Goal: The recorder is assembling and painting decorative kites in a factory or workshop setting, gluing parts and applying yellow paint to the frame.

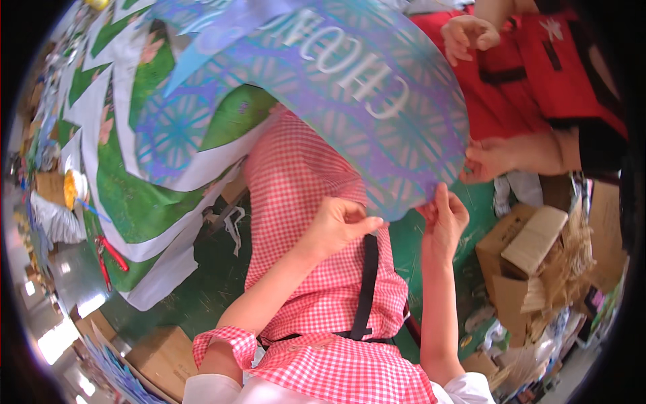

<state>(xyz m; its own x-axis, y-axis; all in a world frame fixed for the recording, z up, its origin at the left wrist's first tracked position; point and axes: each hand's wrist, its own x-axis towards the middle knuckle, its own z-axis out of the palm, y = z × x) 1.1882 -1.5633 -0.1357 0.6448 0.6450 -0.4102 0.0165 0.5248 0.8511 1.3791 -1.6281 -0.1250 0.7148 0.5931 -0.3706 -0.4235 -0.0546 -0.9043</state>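
A thin sheet [431,128], blue and purple with a line pattern and pale lettering, spreads across the upper middle and has a rounded outer edge. At its near edge, my left hand [340,225] pinches the border between thumb and fingers. A short way to the right, my right hand [445,219] grips the same border with its fingertips. Just beyond it, another person's hand [490,159] also touches the sheet's right edge. That person's other hand [470,37] is raised beside the sheet with bent fingers.
Green-and-white printed sheets [128,195] cover the table at left. Red-handled pliers or cutters [109,261] and a yellow roll [73,190] lie near its left edge. An open carton [508,269] with crumpled brown paper stands at right; another cardboard box [161,357] is lower left.
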